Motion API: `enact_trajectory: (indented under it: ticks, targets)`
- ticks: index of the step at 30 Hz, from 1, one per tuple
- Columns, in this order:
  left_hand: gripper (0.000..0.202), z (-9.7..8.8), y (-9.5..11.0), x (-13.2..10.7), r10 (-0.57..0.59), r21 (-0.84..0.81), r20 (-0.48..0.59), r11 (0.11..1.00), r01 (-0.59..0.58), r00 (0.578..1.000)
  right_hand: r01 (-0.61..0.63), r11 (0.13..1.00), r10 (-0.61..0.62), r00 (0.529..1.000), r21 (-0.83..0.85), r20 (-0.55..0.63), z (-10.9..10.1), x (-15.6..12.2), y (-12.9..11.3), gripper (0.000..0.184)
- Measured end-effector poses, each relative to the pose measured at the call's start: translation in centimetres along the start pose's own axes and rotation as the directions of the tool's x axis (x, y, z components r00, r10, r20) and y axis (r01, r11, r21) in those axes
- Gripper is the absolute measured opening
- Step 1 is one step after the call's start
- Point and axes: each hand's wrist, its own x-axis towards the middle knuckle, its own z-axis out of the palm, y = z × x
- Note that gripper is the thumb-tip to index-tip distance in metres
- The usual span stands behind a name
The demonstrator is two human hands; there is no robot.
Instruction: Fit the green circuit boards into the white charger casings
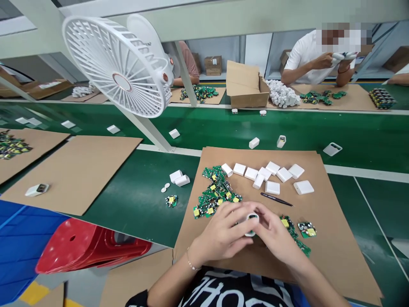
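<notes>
My left hand (223, 232) and my right hand (276, 232) meet over the cardboard sheet, fingers closed around a small white plastic charger housing (251, 233). Its open end faces me, with something dark and green just inside; the fingers cover most of it. Left of my hands spreads a heap of green circuit boards (217, 192) with yellow parts. By my right hand lie several more boards (295, 238) and a single board (307, 229). Beyond the hands are a black pen-like tool (276, 199) and several white housings (272, 187).
A white fan (121, 83) hangs at upper left. Beyond the green conveyor (207, 123), which carries scattered housings, a person (306, 55) handles white pieces beside an open carton (247, 91). Two housings (179, 178) and a board (171, 201) lie left; a red stool (76, 243) stands below.
</notes>
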Motion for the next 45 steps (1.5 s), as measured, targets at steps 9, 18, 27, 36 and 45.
enact_trajectory:
  ticks: [9, 18, 27, 36, 45]
  targets:
    - [0.035, -3.5, -1.1, 6.0, -0.757, -0.934, -0.122, 0.306, 0.183, 0.642, -0.174, 0.658, 0.027, 0.978, -0.733, -0.208, -11.5, 18.0, 2.6, 0.053]
    - [0.040, -4.7, 0.7, 8.6, -0.838, -0.989, 0.145, -0.145, 0.041, 0.526, -0.340, 0.439, -0.025, 0.921, -0.832, -0.390, -13.6, 23.0, 6.5, 0.038]
    - [0.038, -4.8, -4.5, 8.9, -0.681, -0.754, -0.272, 0.590, 0.289, 0.680, 0.007, 0.481, -0.262, 0.955, -0.877, -0.136, -9.9, 14.6, 2.3, 0.048]
    - [0.030, -6.0, -14.6, 22.2, -0.454, 0.009, -0.211, 0.885, 0.466, 0.866, 0.052, 0.500, -0.350, 0.925, -0.865, -0.147, -5.1, 0.4, 4.3, 0.045]
    - [0.048, -4.1, -8.3, 17.8, -0.299, 0.142, 0.094, 0.948, 0.284, 0.950, 0.183, 0.501, -0.485, 0.869, -0.846, -0.099, -4.4, 0.0, 4.0, 0.047]
